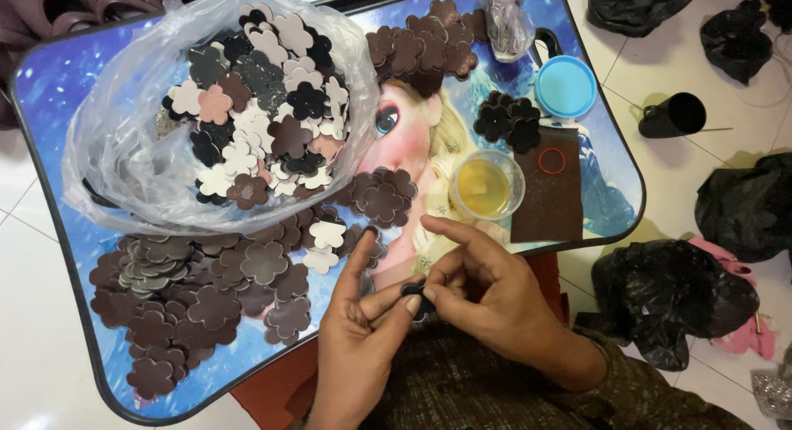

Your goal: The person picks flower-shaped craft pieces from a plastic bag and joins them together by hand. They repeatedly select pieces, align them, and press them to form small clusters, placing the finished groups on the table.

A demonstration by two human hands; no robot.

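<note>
— White floor tiles are seen around a small blue table (49, 83) with a dark rim and a cartoon picture printed on its top. What is laid out on it?

— A clear plastic bag (124, 149) is spread open on the far left part, filled with flower-shaped cutouts in black, white, pink and brown. A heap of brown flower cutouts (190, 298) is piled on the near left part of the table, just below the bag. More brown flowers (421, 46) are gathered at the far edge, and a small cluster of black flowers (507, 120) is placed near a blue lid (565, 87).

— And beside the hands?

— A clear cup of yellowish liquid (485, 185) is set just beyond the right hand, next to a dark brown sheet (549, 199) on which a red ring is lying.

— How are the hands occupied?

— A small black piece (415, 295) is pinched between both hands at the near edge of the table. It is gripped by the thumb and fingers of the left hand (359, 331), whose index finger is raised, and by the fingertips of the right hand (487, 290). Its exact shape cannot be told, as most of it is covered.

— Anything off the table?

— Black plastic bags (668, 302) are scattered on the floor at the right.
</note>
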